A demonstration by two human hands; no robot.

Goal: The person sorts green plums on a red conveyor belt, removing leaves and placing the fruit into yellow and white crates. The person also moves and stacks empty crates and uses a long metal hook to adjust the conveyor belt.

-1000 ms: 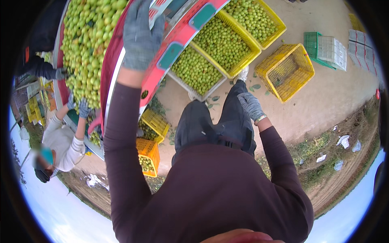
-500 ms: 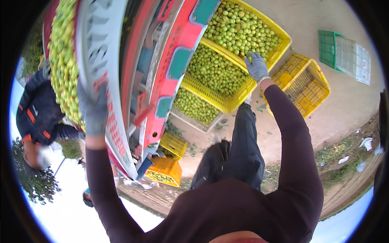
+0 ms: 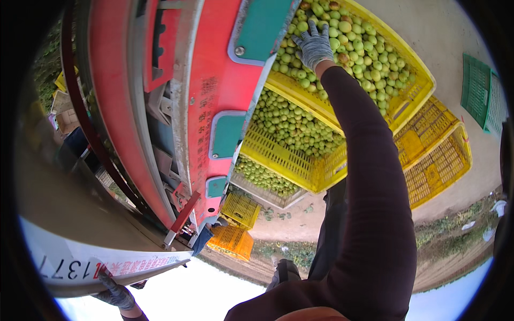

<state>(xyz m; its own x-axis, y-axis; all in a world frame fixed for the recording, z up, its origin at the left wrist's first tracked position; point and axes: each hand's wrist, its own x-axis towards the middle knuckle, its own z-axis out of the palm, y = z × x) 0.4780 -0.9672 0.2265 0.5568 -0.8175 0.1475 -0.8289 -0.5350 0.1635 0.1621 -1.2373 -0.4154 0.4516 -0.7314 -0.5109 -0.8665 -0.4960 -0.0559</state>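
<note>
Clearly, green fruits (image 3: 369, 51), some tinged with brown and red, are held in the upper yellow crate (image 3: 300, 92), and onto their surface the right hand (image 3: 313, 47) is laid. That hand is covered by a grey knitted glove; its fingers are spread apart, and it is left open on top of the fruits, though whether any fruit is pinched under the palm cannot be told. The right arm, clothed in a dark sleeve (image 3: 369, 155), is stretched upward across the yellow crates.

The left hand, (image 3: 116, 294) gloved in grey too, is seen at the lower left, placed at the edge of a white panel (image 3: 80, 270) that is marked with red and dark print. A finger is laid over the panel's face; whether the edge is gripped cannot be made out.

More green fruits are contained in a second yellow crate (image 3: 267, 147), set just beside the first, and in a pale crate (image 3: 262, 192) beyond it. To their left, a red metal side (image 3: 225, 69) is fitted with green plates (image 3: 267, 32). An orange crate (image 3: 231, 241) is placed near its far end. At the right, a green crate (image 3: 475, 88) is set well apart.
</note>
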